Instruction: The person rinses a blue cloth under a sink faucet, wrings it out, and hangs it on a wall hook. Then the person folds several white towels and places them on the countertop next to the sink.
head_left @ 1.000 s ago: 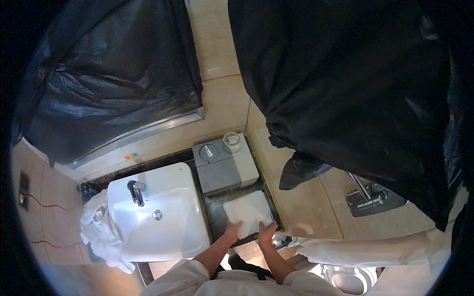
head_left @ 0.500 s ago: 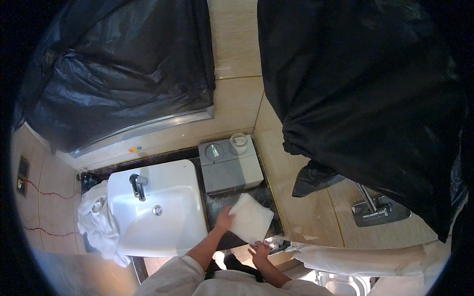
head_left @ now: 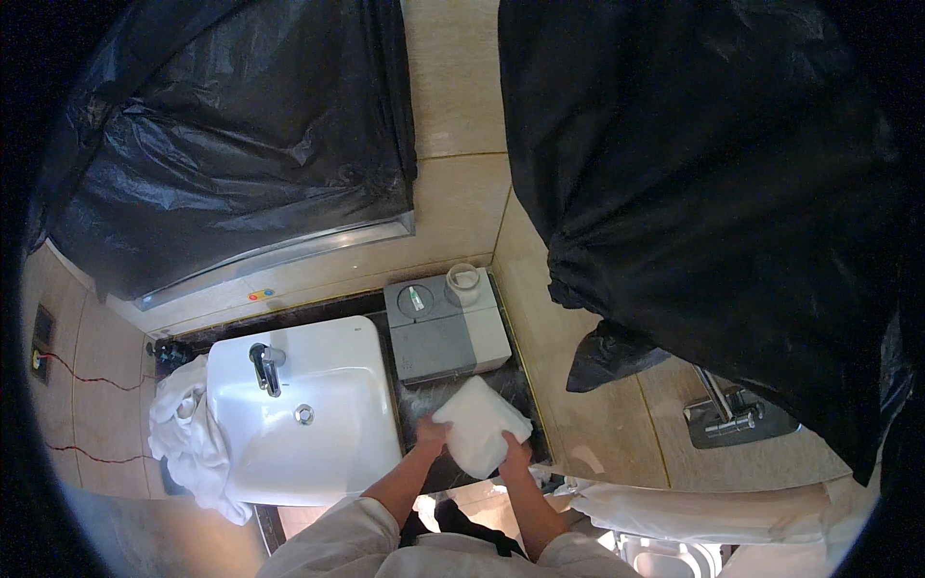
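Observation:
A folded white towel (head_left: 479,424) is above the dark counter, just right of the white sink (head_left: 252,414). My left hand (head_left: 433,433) grips its left edge. On the lower right edge, my right hand (head_left: 516,453) has the thumb on top and the fingers hidden underneath. Beyond the towel stands a grey box (head_left: 434,337), with a round pale cup-like item (head_left: 463,281) and a small dish holding a green-and-white packet (head_left: 415,298) on its lid.
A chrome faucet (head_left: 265,369) rises from the sink. Bunched white cloth (head_left: 188,438) lies left of it. Black plastic sheets (head_left: 241,144) cover the wall ahead and hang at the right. A chrome wall fitting (head_left: 734,416) is at the right; red wires (head_left: 92,379) run along the left wall.
My right hand has moved up onto the towel and now holds its lower right edge. The towel has tilted slightly and looks more bunched. My left hand keeps its hold.

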{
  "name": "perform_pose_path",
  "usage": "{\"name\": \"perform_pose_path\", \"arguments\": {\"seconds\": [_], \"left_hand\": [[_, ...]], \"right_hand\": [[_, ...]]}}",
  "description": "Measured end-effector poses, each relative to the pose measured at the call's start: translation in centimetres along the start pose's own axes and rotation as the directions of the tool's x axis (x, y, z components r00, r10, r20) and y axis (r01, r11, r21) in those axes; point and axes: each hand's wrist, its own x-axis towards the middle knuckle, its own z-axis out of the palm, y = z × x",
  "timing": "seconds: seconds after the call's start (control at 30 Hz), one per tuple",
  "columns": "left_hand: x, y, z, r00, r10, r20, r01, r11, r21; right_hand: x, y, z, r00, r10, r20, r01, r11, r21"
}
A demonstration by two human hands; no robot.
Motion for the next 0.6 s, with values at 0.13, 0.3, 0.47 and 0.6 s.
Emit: {"name": "perform_pose_path", "arguments": {"seconds": [0.13, 0.3, 0.47, 0.6], "left_hand": [[-1.3, 4.9, 1.0, 0.960, 0.269, -0.075, -0.252, 0.951, 0.178], [3.2, -0.3, 5.9, 0.972, 0.063, -0.224, 0.039, 0.905, 0.425], [-0.7, 0.2, 3.8, 0.936, 0.130, 0.326, -0.341, 0.561, 0.754], [-0.7, -4.1, 4.3, 0.996, -0.047, 0.074, 0.017, 0.932, 0.361]], "right_hand": [[-4.7, -0.7, -0.1, 0.998, 0.032, -0.054, -0.018, 0.969, 0.244], [-1.1, -0.1, -3.2, 0.888, 0.454, -0.077, -0.426, 0.873, 0.236], [-0.5, -1.1, -4.0, 0.886, 0.460, 0.054, -0.463, 0.884, 0.066], [-1.7, -2.6, -3.1, 0.940, 0.341, -0.004, -0.339, 0.934, -0.115]]}}
